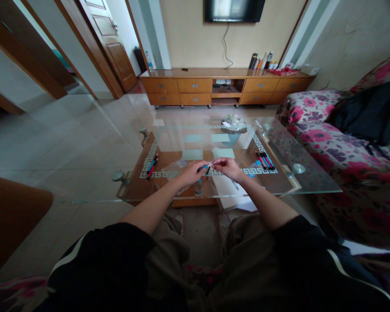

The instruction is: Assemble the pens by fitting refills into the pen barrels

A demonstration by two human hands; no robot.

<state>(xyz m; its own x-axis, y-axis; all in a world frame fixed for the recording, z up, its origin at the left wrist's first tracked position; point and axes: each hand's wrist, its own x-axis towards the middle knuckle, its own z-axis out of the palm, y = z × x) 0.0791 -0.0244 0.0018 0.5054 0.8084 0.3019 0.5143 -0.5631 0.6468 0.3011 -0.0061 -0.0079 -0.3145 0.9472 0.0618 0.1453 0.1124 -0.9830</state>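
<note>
Over the glass table (169, 190), both my hands meet near the middle. My left hand (193, 172) is closed around a blue pen (202, 167) that points to the right. Fingertips of my right hand (226, 167) pinch a thin whitish piece (210, 164) at the pen's right end; whether it is joined to the pen is too small to tell. A short dark piece (208, 170) shows just below, between the hands. To the left lies a group of blue, red and black pens (152, 167). Another such group of pens (264, 160) is at the right.
Clear plastic bags (173, 168) are left of my hands. Below the glass are a small bottle (198, 189) and a white box (229, 190). Beyond stands a full waste basket (233, 138). A flowered sofa (315, 138) is at the right, a low cabinet (195, 86) at the wall.
</note>
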